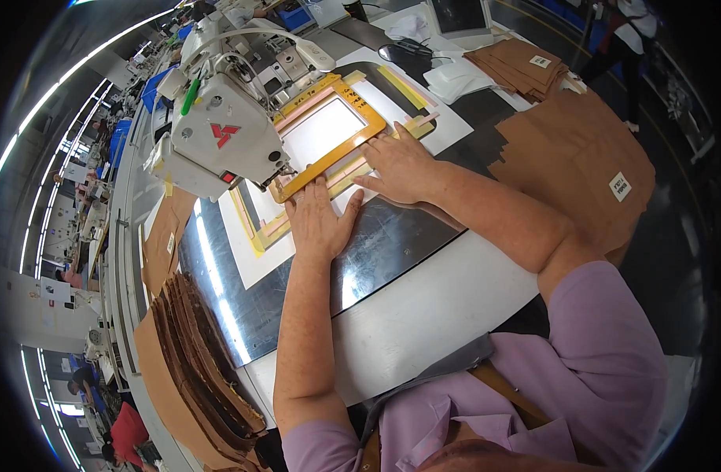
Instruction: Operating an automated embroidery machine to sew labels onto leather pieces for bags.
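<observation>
My left hand (317, 224) lies flat with its fingers out, the tips against the near left side of an orange clamp frame (331, 160). Further right, my right hand (404, 167) is spread, its fingertips by the frame's near right corner. The frame has a bright white opening and sits under the head of a white sewing machine (227, 145). Beneath it is a dark-edged template with yellow and pink strips (270, 236), on a white sheet (254, 271). Whether the fingers press on the frame or the template, I cannot tell. Neither hand grips anything.
A shiny metal plate (384, 252) covers the table before me. Stacked brown pieces (203, 354) stand at the left. Brown leather-like sheets (581, 165) lie at the right, with a smaller pile (518, 67) behind. A mouse (404, 53) and a screen (459, 16) are at the back.
</observation>
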Demonstrator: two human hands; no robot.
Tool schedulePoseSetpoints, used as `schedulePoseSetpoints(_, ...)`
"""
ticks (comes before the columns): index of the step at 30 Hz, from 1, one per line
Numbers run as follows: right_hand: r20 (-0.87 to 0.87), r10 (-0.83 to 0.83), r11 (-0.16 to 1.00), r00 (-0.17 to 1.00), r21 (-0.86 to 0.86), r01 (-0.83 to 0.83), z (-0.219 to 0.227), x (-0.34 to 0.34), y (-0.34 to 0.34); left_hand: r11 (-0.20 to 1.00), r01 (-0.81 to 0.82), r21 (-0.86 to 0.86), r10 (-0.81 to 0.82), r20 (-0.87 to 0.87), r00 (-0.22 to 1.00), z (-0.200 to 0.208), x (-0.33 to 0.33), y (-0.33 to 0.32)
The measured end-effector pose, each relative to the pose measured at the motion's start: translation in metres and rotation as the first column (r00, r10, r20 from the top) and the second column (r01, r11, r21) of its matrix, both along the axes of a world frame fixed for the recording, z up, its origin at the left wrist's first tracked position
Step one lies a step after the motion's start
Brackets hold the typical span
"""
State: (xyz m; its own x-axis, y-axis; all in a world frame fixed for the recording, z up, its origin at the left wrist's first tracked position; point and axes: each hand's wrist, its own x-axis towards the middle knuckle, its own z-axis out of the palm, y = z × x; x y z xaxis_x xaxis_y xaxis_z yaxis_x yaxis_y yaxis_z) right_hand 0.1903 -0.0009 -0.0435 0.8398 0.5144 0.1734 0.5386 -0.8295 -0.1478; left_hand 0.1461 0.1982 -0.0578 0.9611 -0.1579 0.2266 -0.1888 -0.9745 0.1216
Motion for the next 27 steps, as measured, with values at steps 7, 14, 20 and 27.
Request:
schedulePoseSetpoints(7, -0.028, 0.021, 0.999, 0.999, -0.028, -0.022, 0.005, 0.002, 0.012, 0.998, -0.053, 0.028, 0.052, 0.040, 0.998, -0.001, -0.002, 0.008)
schedulePoseSetpoints(14, 0.025, 0.032, 0.999, 0.999, -0.025, -0.031, -0.007, 0.001, 0.002, 0.996, -0.009, -0.085, 0.015, 0.071, 0.997, -0.003, -0.004, -0.001)
schedulePoseSetpoints(20, 0.011, 0.023, 0.996, 1.000, -0.085, -0.022, 0.000, 0.002, 0.013, 0.998, -0.025, -0.063, 0.035, 0.179, 0.983, -0.009, -0.005, 0.006)
schedulePoseSetpoints(27, 0.004, -0.048, 0.991, 0.999, -0.128, 0.048, 0.000, 0.007, 0.015, 0.995, -0.078, -0.069, 0.087, 0.130, 0.988, -0.005, -0.009, 0.002)
